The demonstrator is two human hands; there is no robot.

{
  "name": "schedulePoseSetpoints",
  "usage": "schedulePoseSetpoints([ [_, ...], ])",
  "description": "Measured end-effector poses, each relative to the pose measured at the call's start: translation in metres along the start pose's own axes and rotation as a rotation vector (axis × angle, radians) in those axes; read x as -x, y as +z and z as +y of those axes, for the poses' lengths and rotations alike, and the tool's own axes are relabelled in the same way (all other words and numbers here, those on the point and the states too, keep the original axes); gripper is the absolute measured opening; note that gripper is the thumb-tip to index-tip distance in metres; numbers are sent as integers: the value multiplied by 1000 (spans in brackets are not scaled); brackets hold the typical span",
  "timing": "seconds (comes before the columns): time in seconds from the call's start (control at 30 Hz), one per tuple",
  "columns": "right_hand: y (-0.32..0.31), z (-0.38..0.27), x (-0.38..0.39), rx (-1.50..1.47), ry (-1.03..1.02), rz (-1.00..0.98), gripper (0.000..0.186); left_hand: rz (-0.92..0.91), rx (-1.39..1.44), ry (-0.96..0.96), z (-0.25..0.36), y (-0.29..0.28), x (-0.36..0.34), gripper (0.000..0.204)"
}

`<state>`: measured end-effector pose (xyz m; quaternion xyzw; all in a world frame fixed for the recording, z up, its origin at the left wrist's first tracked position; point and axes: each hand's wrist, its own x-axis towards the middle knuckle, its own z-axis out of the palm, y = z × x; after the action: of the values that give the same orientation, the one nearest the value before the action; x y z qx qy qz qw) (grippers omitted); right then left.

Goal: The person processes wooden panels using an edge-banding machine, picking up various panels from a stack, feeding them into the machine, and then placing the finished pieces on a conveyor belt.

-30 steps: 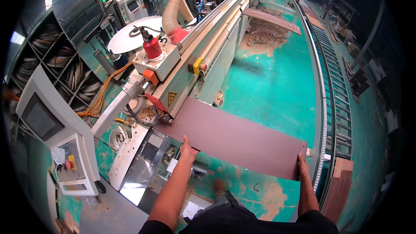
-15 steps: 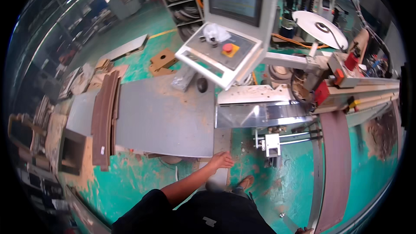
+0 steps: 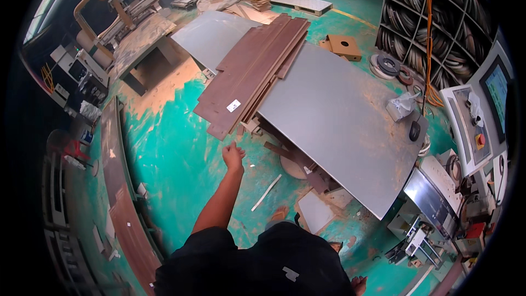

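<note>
My left hand is stretched out in front of me with its fingers curled in and nothing visible in them. It hangs just short of the near end of a stack of brown boards; a small gap seems to separate them. A white label is stuck on the top board. The stack lies across the left part of a grey table, its near end jutting past the edge. Low by my right side, my right hand shows only in part, its fingers mostly hidden.
A machine with a control panel stands at the right, near a computer mouse and a plastic-wrapped box on the table. Long brown boards lie along the left. Offcuts lie on the green floor.
My view has swung left, from the machine toward the board stack. My left hand has moved from the table's near right corner to the stack's near end, and its fingers have curled.
</note>
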<state>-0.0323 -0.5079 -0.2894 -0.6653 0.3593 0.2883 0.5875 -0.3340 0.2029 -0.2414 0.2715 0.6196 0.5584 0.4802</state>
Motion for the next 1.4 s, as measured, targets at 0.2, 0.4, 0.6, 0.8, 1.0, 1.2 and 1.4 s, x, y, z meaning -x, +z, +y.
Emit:
schedulePoseSetpoints([
  [0.2,116,35,1,111,35,-624,36,-146,25,-144,51,-50,-127,39],
  [0.4,278,7,95,522,-329,-589,35,-695,-22,-534,57,-43,-30,48],
  [0.6,472,-38,192,471,-413,-912,44,-1265,-218,-874,7,-25,102,46],
  [0.8,516,-55,192,726,-720,-685,53,-1771,-495,-833,-13,-22,170,56],
  [1.0,322,-68,174,848,-827,-317,59,-1608,-373,-703,-10,50,151,74],
  [1.2,114,-68,211,966,-647,-126,63,-1128,-29,-754,-6,154,167,116],
  [1.4,-40,-10,256,900,-577,134,64,-1421,-366,-766,-67,191,327,99],
])
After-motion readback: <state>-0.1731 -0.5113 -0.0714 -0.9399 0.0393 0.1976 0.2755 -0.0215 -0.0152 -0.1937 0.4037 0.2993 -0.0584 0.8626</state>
